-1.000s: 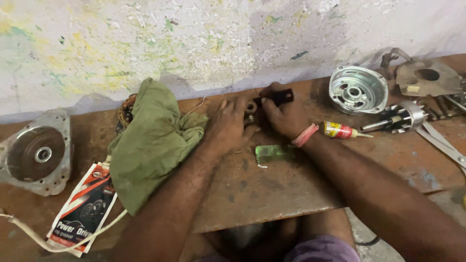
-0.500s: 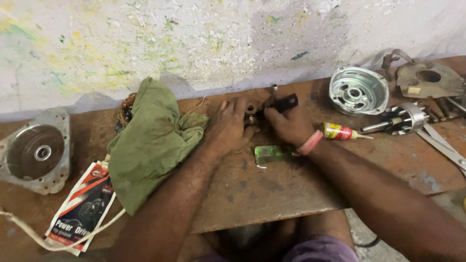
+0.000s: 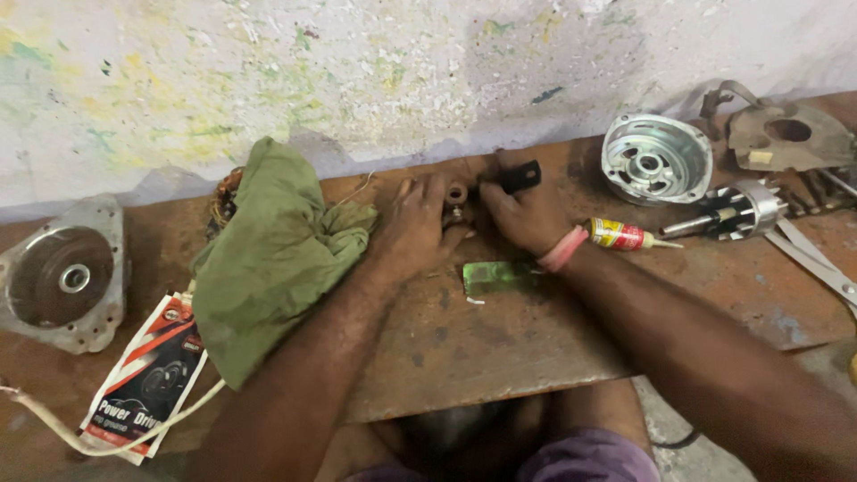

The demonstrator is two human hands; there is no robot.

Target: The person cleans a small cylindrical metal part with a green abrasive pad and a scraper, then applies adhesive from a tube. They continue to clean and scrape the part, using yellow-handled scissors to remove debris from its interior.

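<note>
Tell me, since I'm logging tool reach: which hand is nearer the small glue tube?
Right. The right hand sits just left of the glue tube, wrist almost touching it; the left hand lies farther left, beside the green cloth.

We cannot make out the small brown part between both hands; the wrench runs off-frame right.

small round brown part | upright | on bench, between both hands
</note>
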